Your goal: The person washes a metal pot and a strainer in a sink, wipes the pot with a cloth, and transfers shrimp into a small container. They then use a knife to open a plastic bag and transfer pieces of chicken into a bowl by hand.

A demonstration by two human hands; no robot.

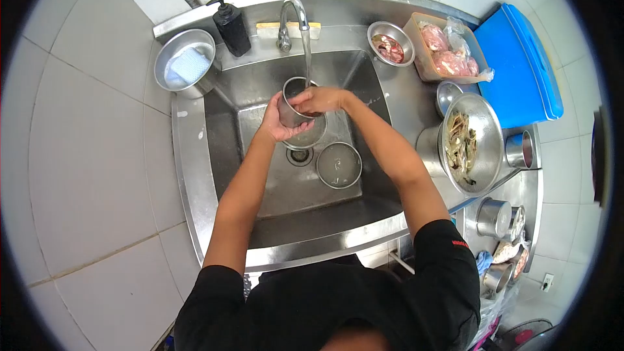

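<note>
A metal container [290, 114], tilted under the running faucet [296, 16], is held over the sink [260, 205]. My left hand [281, 122] wraps round its outside, thumb on one side and fingers beneath. My right hand [317, 100] reaches into its mouth, with the fingertips partly hidden inside; what they touch there cannot be made out. Below the container, a round metal bowl [312, 138] is partly covered by my left hand. Beside the drain [299, 156] sits another round metal bowl [339, 165] with cloudy liquid in it.
Left of the sink stand a pot [195, 88] with a cloth and a black soap bottle [232, 29]. On the right are a small bowl of meat [389, 43], a tub of bagged meat [426, 68], a blue cooler [513, 71], a colander of shrimp-like pieces [491, 136] and several metal pots.
</note>
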